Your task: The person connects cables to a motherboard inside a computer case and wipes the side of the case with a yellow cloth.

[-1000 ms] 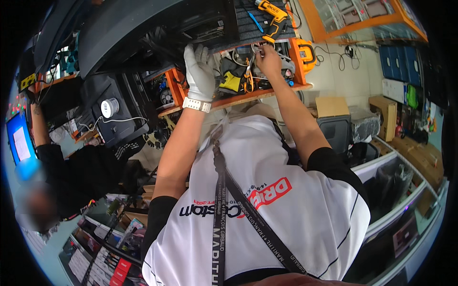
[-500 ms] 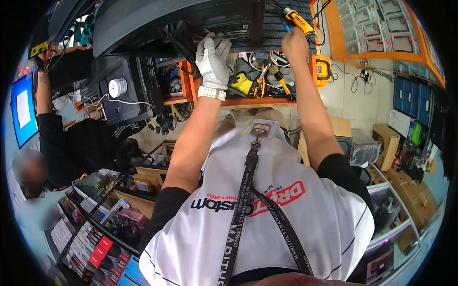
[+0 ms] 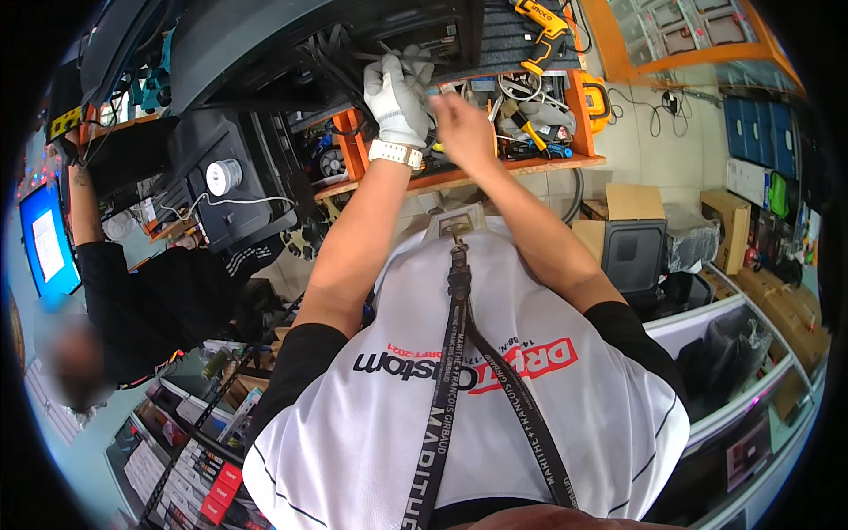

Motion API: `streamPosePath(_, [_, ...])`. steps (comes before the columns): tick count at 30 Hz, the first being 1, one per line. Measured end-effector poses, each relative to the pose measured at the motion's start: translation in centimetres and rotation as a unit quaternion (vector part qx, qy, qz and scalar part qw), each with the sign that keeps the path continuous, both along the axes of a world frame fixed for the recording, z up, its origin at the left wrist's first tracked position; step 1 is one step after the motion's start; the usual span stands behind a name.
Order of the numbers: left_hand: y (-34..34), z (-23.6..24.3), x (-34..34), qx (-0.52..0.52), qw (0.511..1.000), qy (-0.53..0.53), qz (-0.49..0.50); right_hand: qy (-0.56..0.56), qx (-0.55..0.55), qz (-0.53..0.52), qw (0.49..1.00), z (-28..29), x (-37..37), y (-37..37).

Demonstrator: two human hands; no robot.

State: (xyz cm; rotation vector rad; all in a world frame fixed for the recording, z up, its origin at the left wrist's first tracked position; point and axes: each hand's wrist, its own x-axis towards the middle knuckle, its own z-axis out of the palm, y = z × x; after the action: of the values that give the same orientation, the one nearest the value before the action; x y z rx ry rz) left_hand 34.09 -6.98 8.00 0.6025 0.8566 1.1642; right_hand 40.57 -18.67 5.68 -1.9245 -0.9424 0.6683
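- The relation that matters: the black casing [image 3: 256, 53] lies ahead of both hands, with its long axis running left to right and its right end nearest them. The gloved left hand [image 3: 395, 99] is the nearer, set against the casing's near edge; the bare right hand [image 3: 461, 132] is just to its right and slightly closer to the body.
- Left grip: fingers bent at the recessed edge, pointing away from the body. Whether they hold anything is hidden by the glove and shadow.
- Right grip: fingertips drawn together toward the left hand, above the drawer [image 3: 574, 164]. A small bluish patch shows at them, too little to tell whether something is pinched.
- Black cables [image 3: 329, 64] bunch just left of the glove, thin, smooth and flexible-looking, bending down out of the casing's recess.
- The casing reads as dull, hard plastic with a broad curved shell; the glove is pale knit with greyer fingers, above a white wristwatch [image 3: 396, 154] with a perforated strap.
- Right of the casing, the desk [image 3: 500, 42] has a dark ribbed covering; a yellow-and-black cordless screwdriver [image 3: 549, 37] lies there, pistol-shaped.
- The drawer is orange wood, crowded with tools: a yellow-handled brush [image 3: 527, 125] lies slantwise beside crumpled grey fabric [image 3: 555, 117].
- Left of it, a round black fan [image 3: 332, 165] sits in a compartment.
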Motion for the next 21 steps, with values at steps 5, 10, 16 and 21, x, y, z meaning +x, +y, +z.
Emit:
streamPosePath(5, [-0.2, -0.6, -0.4, -0.023, 0.999, 0.038, -0.003, 0.041, -0.018, -0.057, 0.997, 0.2, 0.2, -0.6])
streamPosePath(10, [0.4, -0.7, -0.5, -0.010, 1.000, -0.016, -0.019, 0.007, 0.028, -0.086, 0.996, -0.8, -0.9, 0.3])
streamPosePath(16, [-0.2, -1.1, -0.5, -0.006, 1.000, -0.020, -0.017, -0.050, 0.017, -0.054, 0.997, 0.0, -1.4, 1.4])
streamPosePath(21, [0.0, -1.5, -0.6, -0.044, 0.998, 0.044, -0.012, -0.034, 0.026, -0.069, 0.997, -0.8, -1.0, 0.4])
